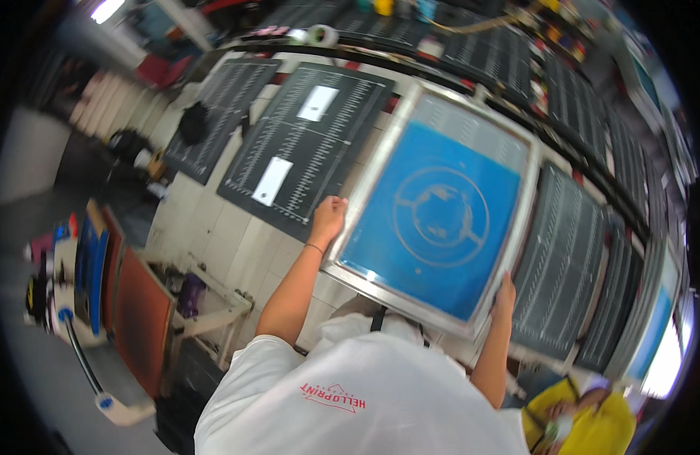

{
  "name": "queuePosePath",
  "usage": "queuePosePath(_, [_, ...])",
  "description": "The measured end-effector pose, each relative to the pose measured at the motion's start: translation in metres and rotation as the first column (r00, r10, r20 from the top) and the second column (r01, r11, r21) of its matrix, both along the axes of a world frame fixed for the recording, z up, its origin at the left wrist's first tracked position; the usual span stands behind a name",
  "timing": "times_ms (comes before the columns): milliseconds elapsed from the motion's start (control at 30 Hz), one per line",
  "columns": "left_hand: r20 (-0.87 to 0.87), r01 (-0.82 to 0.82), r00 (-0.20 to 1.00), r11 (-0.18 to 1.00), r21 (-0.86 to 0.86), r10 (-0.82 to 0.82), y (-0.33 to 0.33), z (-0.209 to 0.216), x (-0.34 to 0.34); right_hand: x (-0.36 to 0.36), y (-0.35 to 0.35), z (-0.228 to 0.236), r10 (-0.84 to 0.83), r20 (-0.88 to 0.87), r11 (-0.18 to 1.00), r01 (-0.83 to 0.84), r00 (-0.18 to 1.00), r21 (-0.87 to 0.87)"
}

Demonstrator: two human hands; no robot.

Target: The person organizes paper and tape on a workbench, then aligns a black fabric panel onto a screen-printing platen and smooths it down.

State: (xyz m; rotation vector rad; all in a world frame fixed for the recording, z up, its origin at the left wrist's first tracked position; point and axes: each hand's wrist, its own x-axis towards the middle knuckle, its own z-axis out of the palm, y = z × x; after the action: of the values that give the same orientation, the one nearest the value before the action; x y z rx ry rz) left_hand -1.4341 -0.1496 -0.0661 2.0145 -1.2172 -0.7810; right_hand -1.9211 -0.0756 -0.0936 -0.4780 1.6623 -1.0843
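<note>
I hold a large screen printing frame [399, 301] in front of me, tilted, with a hand on each side. Its silver rim surrounds a blue-coated mesh [376, 208] bearing a pale round design, and a greyish strip runs along the far end. My left hand [331, 220] grips the left rim near its lower corner. On the opposite side, my right hand [504, 297] is closed on the lower right rim; its fingers are partly hidden. Just left of the frame lies a black board [331, 148] with white ruler marks and two white rectangular pieces [318, 103].
More marked black boards stand at left [230, 114] and right [558, 258]. A dark rail [365, 61] runs behind them. Another blue screen [657, 334] stands far right, near a person in yellow [592, 425]. At left are a brown panel [141, 322] and a metal stand [221, 326].
</note>
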Motion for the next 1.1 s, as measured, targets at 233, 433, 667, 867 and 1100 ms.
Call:
queuePosePath(233, [-0.073, -0.305, 0.952, 0.946, -0.108, 0.298, -0.022, 0.013, 0.166, -0.018, 0.007, 0.014, 0.182, -0.054, 0.98, -0.186, 0.982, -0.077])
queuePosePath(433, [0.162, -0.544, 0.804, 0.818, -0.187, 0.572, -0.109, 0.018, 0.381, -0.064, 0.05, 0.029, -0.146, -0.554, 0.961, 0.251, 0.82, 0.118])
queuePosePath(667, [0.455, -0.202, 0.82, 0.919, -0.338, 0.347, -0.189, -0.036, 0.565, -0.068, 0.2, 0.023, 0.274, -0.747, 0.924, 0.049, 0.606, 0.379])
queuePosePath(867, [0.07, -0.271, 0.948, 0.901, -0.338, 0.311, -0.247, -0.029, 0.667, 0.042, 0.19, 0.005, 0.266, -0.695, 0.858, 0.164, 0.668, 0.487])
queuePosePath(1100, [0.09, 0.13, 0.992, 0.699, -0.703, -0.093, -0.292, 0.192, 0.445, 0.108, 0.117, 0.078, -0.06, -0.912, 0.972, 0.231, 0.406, 0.039])
